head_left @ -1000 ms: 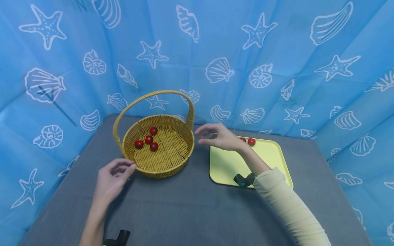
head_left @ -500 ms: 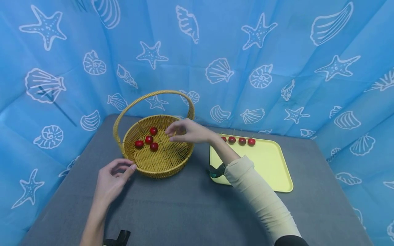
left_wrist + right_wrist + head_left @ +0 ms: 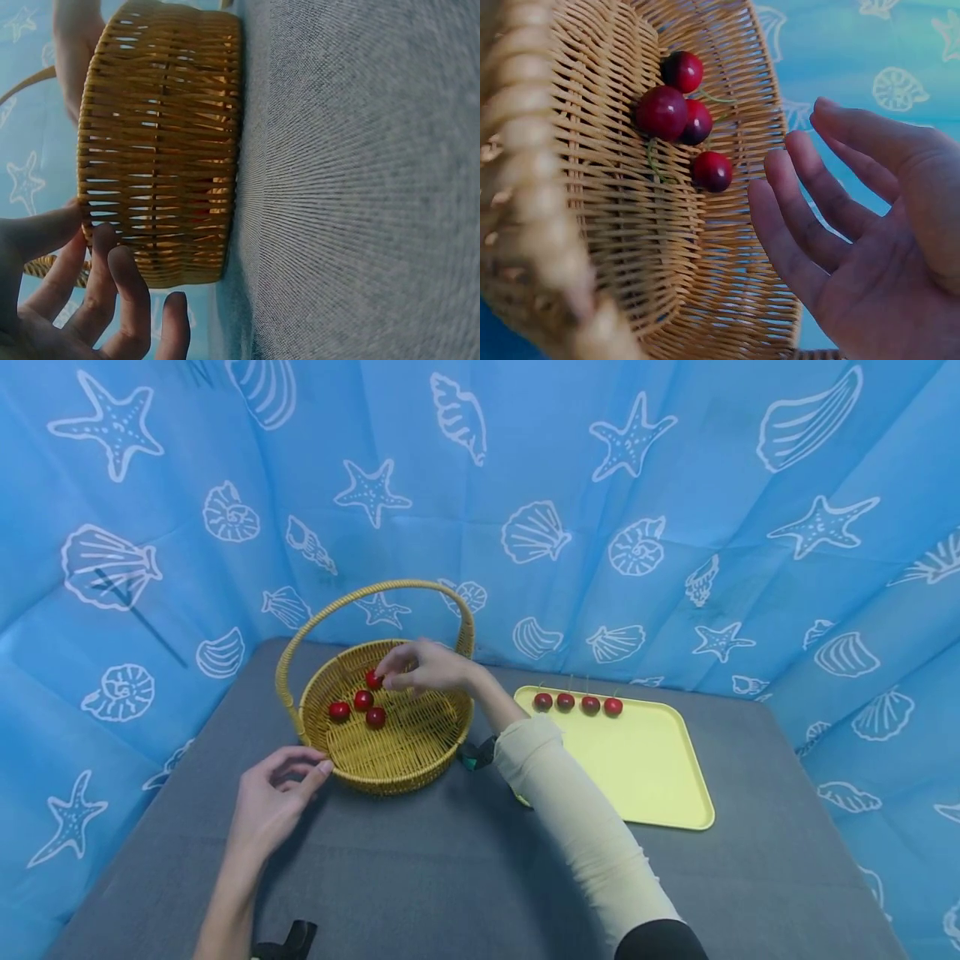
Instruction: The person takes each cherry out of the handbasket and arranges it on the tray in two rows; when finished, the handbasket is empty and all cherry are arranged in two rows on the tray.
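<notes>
Tabletop holds a wicker basket far left, a yellow tray far right. The left hand pinches the basket's rim; the right hand, fingers parted, hovers over it. Four cherries lie inside, four more cherries along the tray's far edge.

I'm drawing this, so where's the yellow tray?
In the head view, the yellow tray is on the right side of the grey table, to the right of the wicker basket, with four cherries along its far edge.
</notes>
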`<state>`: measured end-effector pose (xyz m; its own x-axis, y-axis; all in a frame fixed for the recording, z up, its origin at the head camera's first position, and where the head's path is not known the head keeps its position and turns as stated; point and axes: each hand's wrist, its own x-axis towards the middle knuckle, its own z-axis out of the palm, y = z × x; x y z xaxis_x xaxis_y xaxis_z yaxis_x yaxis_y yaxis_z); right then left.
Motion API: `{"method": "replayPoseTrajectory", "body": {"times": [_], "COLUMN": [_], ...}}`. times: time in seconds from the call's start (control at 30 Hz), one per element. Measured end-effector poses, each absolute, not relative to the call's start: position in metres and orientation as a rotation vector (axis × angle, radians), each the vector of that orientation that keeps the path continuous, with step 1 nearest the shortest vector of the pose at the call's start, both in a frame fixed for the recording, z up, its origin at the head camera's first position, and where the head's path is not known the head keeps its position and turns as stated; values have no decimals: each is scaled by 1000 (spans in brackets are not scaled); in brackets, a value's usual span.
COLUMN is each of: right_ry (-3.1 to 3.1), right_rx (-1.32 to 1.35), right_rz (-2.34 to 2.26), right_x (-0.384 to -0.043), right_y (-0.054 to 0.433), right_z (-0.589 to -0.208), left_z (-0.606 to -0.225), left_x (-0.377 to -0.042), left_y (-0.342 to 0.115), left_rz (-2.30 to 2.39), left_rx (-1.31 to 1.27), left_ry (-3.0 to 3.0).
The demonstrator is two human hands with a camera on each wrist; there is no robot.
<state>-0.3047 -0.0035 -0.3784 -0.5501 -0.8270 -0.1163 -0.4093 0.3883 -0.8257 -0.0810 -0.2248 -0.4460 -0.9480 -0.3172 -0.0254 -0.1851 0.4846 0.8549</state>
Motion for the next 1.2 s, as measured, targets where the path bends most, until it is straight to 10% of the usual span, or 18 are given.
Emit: {"method": "replayPoseTrajectory", "body": {"times": [1.2], "right_ry": [2103], "right_rx": [-1048], "right_rz": [-778], "right_x": [-308], "right_y": [-31], "right_z": [-431], "left_z": [-447], "left_x": [-82], "left_y": [-224], "left_rz": [-1467], "left_rx": [444], "left_ry": [-2573]}}
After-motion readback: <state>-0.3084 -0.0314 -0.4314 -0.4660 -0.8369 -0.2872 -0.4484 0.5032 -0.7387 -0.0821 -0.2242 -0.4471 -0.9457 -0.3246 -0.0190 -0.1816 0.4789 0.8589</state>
